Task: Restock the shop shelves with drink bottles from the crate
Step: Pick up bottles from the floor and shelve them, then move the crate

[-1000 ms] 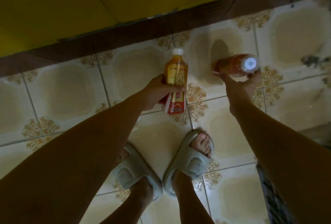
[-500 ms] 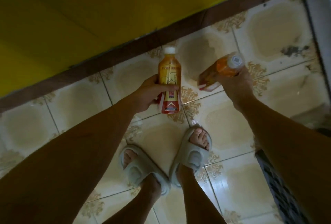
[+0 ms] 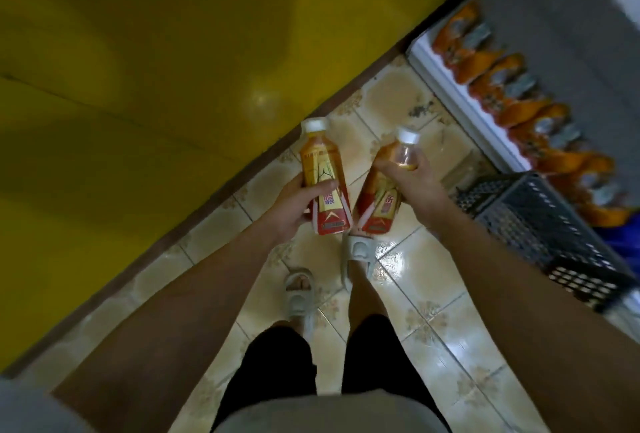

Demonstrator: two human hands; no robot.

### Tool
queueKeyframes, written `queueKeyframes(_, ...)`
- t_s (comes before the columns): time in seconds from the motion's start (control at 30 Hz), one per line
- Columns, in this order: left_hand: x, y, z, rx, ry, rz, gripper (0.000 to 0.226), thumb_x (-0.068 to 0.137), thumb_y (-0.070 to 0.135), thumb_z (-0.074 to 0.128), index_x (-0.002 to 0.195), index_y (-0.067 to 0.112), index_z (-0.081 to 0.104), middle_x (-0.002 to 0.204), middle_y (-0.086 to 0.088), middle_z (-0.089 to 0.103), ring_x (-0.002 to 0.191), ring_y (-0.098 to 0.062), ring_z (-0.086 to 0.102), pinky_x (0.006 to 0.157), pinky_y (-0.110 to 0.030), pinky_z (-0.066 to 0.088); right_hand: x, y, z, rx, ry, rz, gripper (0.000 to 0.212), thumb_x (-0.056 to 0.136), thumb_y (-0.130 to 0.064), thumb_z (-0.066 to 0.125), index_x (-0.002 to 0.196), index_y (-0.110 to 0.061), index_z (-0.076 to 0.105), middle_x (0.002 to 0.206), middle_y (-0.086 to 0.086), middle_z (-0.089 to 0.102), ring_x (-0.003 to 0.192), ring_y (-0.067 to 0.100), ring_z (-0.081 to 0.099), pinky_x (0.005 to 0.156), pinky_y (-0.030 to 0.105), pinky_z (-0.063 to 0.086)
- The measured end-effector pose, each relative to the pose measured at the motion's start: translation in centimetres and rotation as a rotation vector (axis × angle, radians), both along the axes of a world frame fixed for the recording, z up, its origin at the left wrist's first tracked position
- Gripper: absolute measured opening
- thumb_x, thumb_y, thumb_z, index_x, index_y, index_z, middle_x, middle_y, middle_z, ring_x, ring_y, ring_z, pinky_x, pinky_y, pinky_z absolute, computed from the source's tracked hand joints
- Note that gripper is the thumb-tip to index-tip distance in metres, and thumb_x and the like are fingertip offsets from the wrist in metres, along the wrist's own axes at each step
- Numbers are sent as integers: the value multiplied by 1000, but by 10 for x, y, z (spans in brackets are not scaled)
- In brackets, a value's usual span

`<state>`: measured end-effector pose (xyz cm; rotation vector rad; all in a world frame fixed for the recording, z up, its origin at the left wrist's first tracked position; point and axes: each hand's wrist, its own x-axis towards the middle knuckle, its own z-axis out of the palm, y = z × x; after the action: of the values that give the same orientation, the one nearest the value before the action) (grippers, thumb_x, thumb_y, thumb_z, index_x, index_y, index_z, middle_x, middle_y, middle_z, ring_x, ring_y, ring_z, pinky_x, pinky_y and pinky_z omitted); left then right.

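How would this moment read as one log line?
left hand: holds bottle | right hand: holds second bottle | crate: right, on floor

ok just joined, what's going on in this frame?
A person stands on a tiled floor holding two orange drink bottles. The left hand grips one bottle around its middle; the right hand holds the other bottle near its neck. A dark crate sits at right, beside a shelf of orange packets.

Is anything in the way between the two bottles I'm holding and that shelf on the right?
Nothing visible blocks it. The left bottle and right bottle have bare floor tiles before the shelf; the crate sits nearer, to the right.
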<state>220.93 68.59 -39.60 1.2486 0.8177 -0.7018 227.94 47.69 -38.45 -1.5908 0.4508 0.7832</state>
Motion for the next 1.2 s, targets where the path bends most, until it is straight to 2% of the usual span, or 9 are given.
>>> queueKeyframes(0.17,-32,-13,94,-19,-118,-143,69,79,26,78,140,28,45,122,-3,69,109,-23,68,93,-43,55,-63,-6,96,-1,-45,-164,66,82,-53,74,137,-33,43,112,4,68,94,25,73,87,48,58)
queueKeyframes(0.27,-41,-16,141,-15,-226,-245,67,83,24,78,141,32,44,123,-2,68,108,-21,68,90,-41,55,-92,3,140,-16,-131,-282,45,80,-53,75,116,-41,50,109,0,69,96,23,72,90,48,57)
queueKeyframes(0.33,-42,-19,168,-5,-293,-318,69,82,35,78,143,32,45,124,-1,69,109,-21,69,94,-43,55,-106,8,167,-3,-189,-355,45,79,-55,76,114,-41,53,110,1,71,96,21,72,89,46,58)
queueKeyframes(0.47,-46,-33,225,-36,-421,-371,54,73,55,71,122,41,52,115,0,73,102,-19,72,87,-39,57,-127,8,224,-12,-299,-502,72,74,-62,76,131,-27,50,117,-2,69,100,18,70,88,43,57)
queueKeyframes(0.6,-46,-54,258,8,-501,-401,59,62,81,70,111,50,55,113,1,74,101,-22,73,92,-45,56,-146,-1,274,-115,-411,-545,60,81,-61,70,124,-35,36,106,-10,58,95,13,62,86,39,49)
queueKeyframes(0.7,-40,-75,272,69,-577,-435,61,56,95,60,107,61,56,114,3,73,106,-25,70,99,-54,51,-162,-12,307,-183,-497,-607,64,84,-58,68,131,-24,41,113,-5,59,100,16,62,89,40,50)
queueKeyframes(0.83,-52,-115,329,29,-715,-471,93,53,91,63,130,40,52,114,-2,72,101,-24,71,95,-50,55,-182,-36,349,-245,-609,-737,56,84,-58,68,122,-27,44,111,-8,60,100,11,62,89,37,51)
queueKeyframes(1.07,-68,-186,399,-82,-870,-540,87,63,84,66,133,35,52,113,1,73,101,-21,72,95,-48,56,-209,-95,405,-246,-752,-893,50,82,-57,71,115,-30,45,109,-8,63,101,12,64,88,38,53)
queueKeyframes(1.2,-71,-239,434,-109,-934,-600,99,54,87,69,135,34,52,114,-1,73,104,-24,70,97,-50,54,-226,-141,443,-273,-813,-953,53,83,-57,70,119,-31,42,108,-10,60,99,9,61,84,34,50)
